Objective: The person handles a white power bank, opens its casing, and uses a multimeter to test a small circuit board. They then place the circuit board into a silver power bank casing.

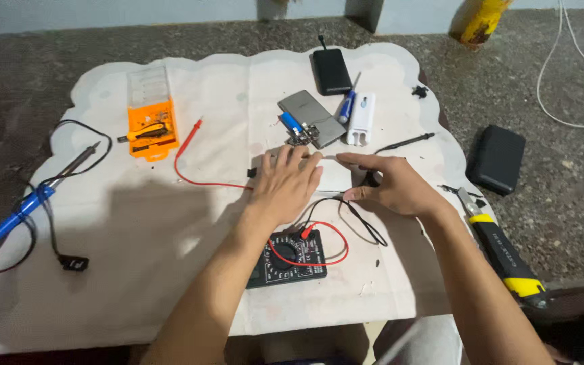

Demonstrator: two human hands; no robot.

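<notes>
Far out past the left hand's little finger, a blue-handled soldering iron (pixel 25 203) is lying on the white cloth (pixel 136 270) with its black cord looping round it. Nearer those fingers but still well apart, an orange screwdriver-bit case (pixel 151 122) is sitting, and a red probe (pixel 190 135) is trailing its lead toward the thumb side of the hand. The left hand (pixel 285 186) is lying palm down with its fingers stretched flat and loose, gripping nothing, their tips resting on a pale flat sheet (pixel 336 177) that is lying on the cloth. Under the wrist, toward the person, a black multimeter (pixel 287 260) is resting with red and black leads curling off it. Just beyond the fingertips, a grey opened device (pixel 311 116) is lying, with a black power bank (pixel 331 70) and a white casing (pixel 361 119) further out. The right hand (pixel 393 186) is curling its fingers down, its index stretching toward the left fingertips; it seems to be pinching something small and dark, though I cannot tell what. Beyond the right knuckles, a black probe (pixel 407 142) is lying; outside that wrist, a yellow utility knife (pixel 501 250) and a black pouch (pixel 498 159) are resting.
</notes>
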